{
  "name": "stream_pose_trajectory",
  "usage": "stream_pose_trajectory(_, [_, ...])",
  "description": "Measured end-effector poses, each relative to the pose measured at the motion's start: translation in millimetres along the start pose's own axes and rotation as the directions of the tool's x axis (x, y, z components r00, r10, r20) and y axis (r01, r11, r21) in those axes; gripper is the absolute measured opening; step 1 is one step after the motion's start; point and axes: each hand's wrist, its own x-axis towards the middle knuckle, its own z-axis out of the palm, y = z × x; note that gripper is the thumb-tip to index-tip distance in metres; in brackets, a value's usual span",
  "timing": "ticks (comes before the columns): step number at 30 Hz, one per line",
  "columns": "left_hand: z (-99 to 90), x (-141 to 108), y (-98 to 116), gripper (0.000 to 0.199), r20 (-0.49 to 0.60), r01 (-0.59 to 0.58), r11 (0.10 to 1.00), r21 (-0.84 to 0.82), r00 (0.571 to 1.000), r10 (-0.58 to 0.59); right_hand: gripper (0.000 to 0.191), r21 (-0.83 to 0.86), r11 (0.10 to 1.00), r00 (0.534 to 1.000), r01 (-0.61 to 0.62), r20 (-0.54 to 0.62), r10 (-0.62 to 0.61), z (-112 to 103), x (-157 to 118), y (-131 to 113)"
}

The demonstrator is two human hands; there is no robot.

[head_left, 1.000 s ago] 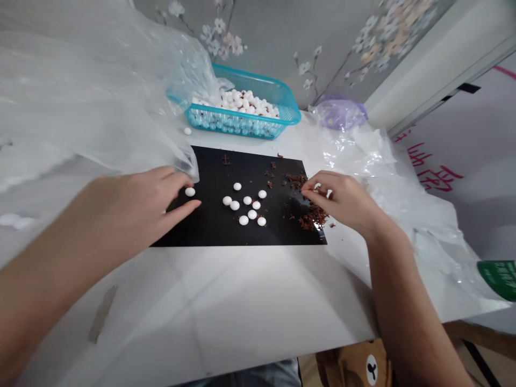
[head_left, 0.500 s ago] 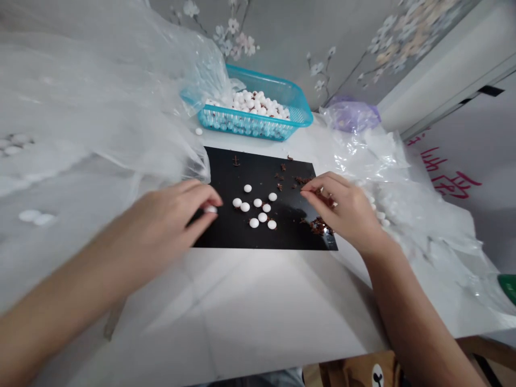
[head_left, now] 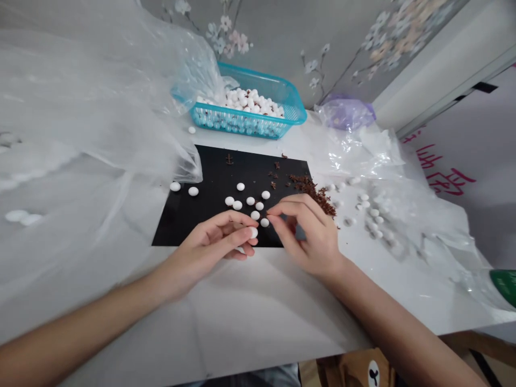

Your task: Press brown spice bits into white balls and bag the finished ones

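Near the front edge of the black mat (head_left: 177, 220), my left hand (head_left: 217, 239) pinches a small white ball (head_left: 253, 233) between thumb and fingertips. Just to the right, my right hand (head_left: 308, 228) is closed in a pinch on a tiny brown piece (head_left: 269, 214), mostly hidden by the fingertips. A small gap separates the two hands. Several white balls (head_left: 241, 187) lie on the mat beyond them, a few with brown bits beside or under them. A heap of small brown star-shaped pieces (head_left: 312, 188) spreads over the mat's right edge.
A blue plastic basket (head_left: 296, 115) full of white balls with some brown bits stands at the back. A large clear plastic bag (head_left: 100, 107) covers the left side. More white balls (head_left: 374, 213) and clear bags lie right; a green object (head_left: 503, 285) sits at the edge.
My left hand has moved right with the white ball. My right hand has come left and nearer from the brown heap with a tiny brown piece. The hands are now close together.
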Motion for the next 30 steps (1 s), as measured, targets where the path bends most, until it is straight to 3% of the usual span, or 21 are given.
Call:
stream_pose_trajectory(6, [-1.2, 4, 0, 0.011, -0.017, 0.067, 0.994, -0.083, 0.997, -0.069, 0.006, -0.009, 0.999, 0.998, 0.031, 0.053, -0.031, 1, 2, -9])
stream_pose_trajectory(17, [-2.0, 4, -2, 0.01, -0.018, 0.07, 0.991, -0.113, 0.997, -0.073, 0.006, 0.063, 0.998, 0.998, -0.011, 0.057, 0.008, 6, -3, -9])
stream_pose_trajectory(30, [-3.1, 1, -2, 0.008, -0.029, 0.075, 0.992, -0.106, 0.996, -0.079, 0.015, 0.155, 0.987, 0.988, 0.036, 0.141, -0.058, -4, 1, -7])
